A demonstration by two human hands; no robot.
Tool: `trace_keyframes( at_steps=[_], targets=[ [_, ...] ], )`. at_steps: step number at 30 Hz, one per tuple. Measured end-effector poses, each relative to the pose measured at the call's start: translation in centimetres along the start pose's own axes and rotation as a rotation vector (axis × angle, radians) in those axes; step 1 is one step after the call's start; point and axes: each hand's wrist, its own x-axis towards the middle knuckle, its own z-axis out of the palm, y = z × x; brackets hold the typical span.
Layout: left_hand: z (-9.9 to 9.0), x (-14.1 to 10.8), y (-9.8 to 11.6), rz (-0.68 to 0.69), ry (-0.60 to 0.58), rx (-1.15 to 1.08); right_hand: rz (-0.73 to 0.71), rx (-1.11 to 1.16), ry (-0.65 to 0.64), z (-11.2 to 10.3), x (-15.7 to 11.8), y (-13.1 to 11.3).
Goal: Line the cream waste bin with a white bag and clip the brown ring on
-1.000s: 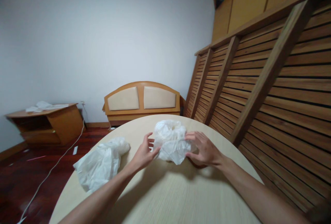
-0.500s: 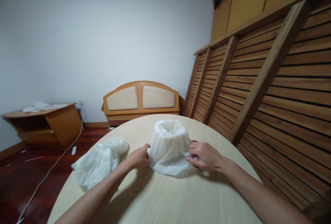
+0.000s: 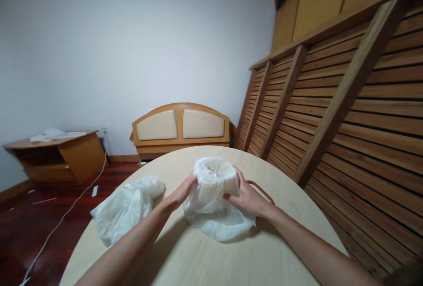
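Observation:
A round, tub-shaped bundle wrapped in thin white translucent sheeting [image 3: 211, 209] stands on the pale round table [image 3: 205, 261]. Its top is gathered around a hollow, and the loose lower edge flares over the tabletop. Against its upper left side rests my left hand [image 3: 184, 191], fingers partly hidden behind the wrap. My right hand [image 3: 246, 195] grips the right side, thumb across the front and fingers behind. What the sheeting covers cannot be made out. A brown cord-like loop [image 3: 262, 190] curves out beyond my right hand. Left of my left forearm lies a crumpled white bag [image 3: 127, 206].
A wooden headboard with cream panels [image 3: 180, 125] stands behind the table. Slatted wooden panels [image 3: 333, 114] lean along the right. At left, a low cabinet [image 3: 79, 154] carries white sheets, and a pale cable [image 3: 71, 211] crosses the dark red floor.
Both hands have moved from the wrap's lower edge up onto its sides. The bundle has shifted slightly toward me, its skirt spreading forward. The brown loop now shows more at right.

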Motion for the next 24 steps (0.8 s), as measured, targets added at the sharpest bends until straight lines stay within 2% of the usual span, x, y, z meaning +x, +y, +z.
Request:
trace_keyframes(
  at_steps=[2,4,7,9,10,13,15,17,20,24],
  targets=[
    [-0.2,-0.5,-0.2,-0.071,-0.019,-0.069,0.008,-0.023,-0.053,0.2,-1.1,-0.8],
    [-0.6,-0.9,-0.1,-0.089,0.051,-0.049,0.012,-0.073,-0.113,-0.1,-2.1,-1.4],
    [-1.2,-1.5,0.7,-0.043,0.335,0.058,-0.035,-0.099,-0.099,-0.9,-2.4,-2.1],
    [-1.3,-1.9,1.5,-0.065,0.486,0.088,-0.043,-0.068,-0.002,-1.3,-1.7,-2.3],
    [-1.3,-2.2,1.9,-0.092,0.521,0.098,-0.026,-0.037,0.054,-1.4,-1.1,-2.3],
    [-0.7,-3.2,2.6,-0.141,0.493,0.16,0.06,0.149,0.124,-1.1,1.1,-1.9],
    [-0.2,-3.8,2.6,-0.129,0.471,0.187,0.081,0.263,0.062,-0.6,2.3,-1.6],
    [0.0,-4.1,2.4,-0.121,0.464,0.152,0.021,0.305,-0.026,-0.1,3.0,-1.3],
    [-0.1,-4.3,1.7,-0.105,0.446,0.031,-0.078,0.256,-0.057,0.2,3.0,-1.1],
    [-0.7,-4.0,1.1,-0.035,0.437,-0.036,-0.069,0.104,0.02,0.1,2.4,-0.9]
  ],
)
